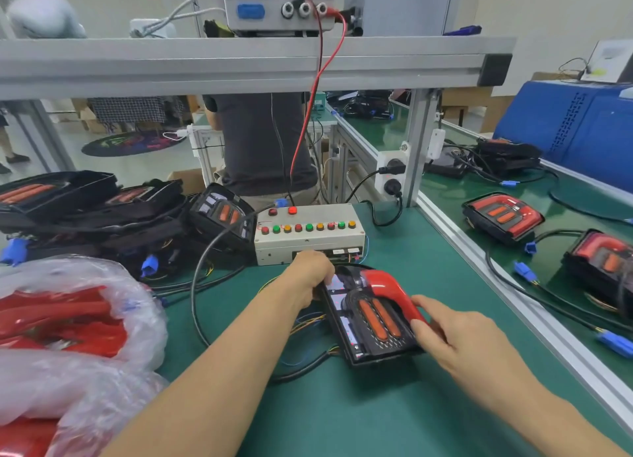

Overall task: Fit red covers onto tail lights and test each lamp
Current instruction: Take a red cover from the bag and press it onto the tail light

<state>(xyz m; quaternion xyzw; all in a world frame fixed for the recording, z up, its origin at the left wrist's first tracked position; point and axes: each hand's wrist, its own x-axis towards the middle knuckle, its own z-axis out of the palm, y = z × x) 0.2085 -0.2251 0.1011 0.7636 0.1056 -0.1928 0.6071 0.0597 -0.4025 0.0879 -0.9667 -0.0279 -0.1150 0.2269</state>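
A black tail light (368,323) with two orange strips lies on the green mat in front of me. A curved red cover (394,290) sits tilted along its right side. My left hand (310,278) grips the lamp's far left edge. My right hand (455,333) holds the cover's near end, thumb on top and fingers curled at the lamp's right side. The white test box (308,234), with a row of coloured buttons, stands just behind the lamp.
A plastic bag of red covers (68,326) lies at the left. Uncovered black lamps (102,206) are piled at the back left. Covered lamps (501,217) with blue plugs lie on the bench at the right, beyond an aluminium rail (513,302). A power supply (284,4) sits on the shelf above.
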